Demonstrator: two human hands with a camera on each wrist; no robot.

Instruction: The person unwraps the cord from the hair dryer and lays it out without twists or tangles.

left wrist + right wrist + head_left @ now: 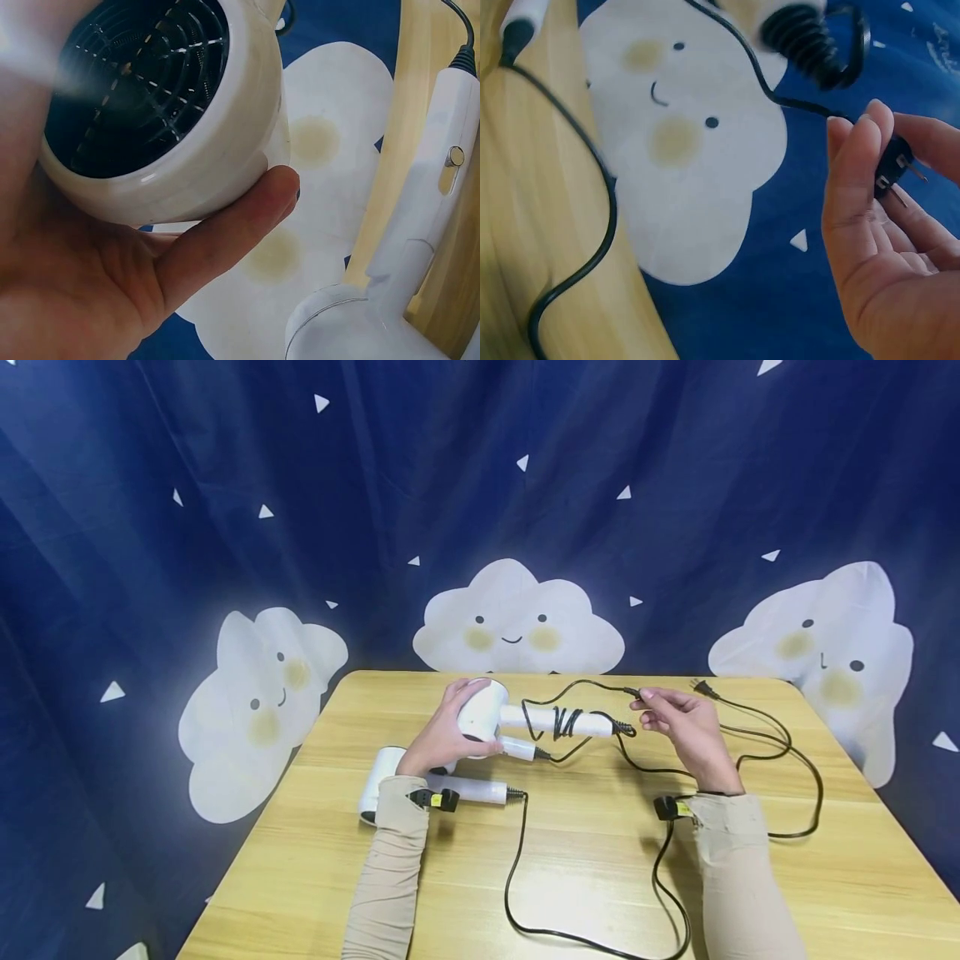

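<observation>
My left hand (438,742) grips a white hair dryer (483,714) around its head, thumb and fingers on either side. In the left wrist view the dark round grille (142,82) of that dryer shows, with the thumb along the rim. Several turns of black cord (567,722) wrap its handle, which points right. My right hand (693,735) pinches the black two-pin plug (892,163) at the end of this cord, its pins facing outward in the right wrist view. The cord runs from handle to plug in a loose arc.
Two more white hair dryers lie on the wooden table (300,860): one (517,747) behind the held dryer's handle, partly hidden, and one (468,789) nearer, beneath my left wrist. Their black cords trail right and forward. Another plug (703,688) lies near the back edge.
</observation>
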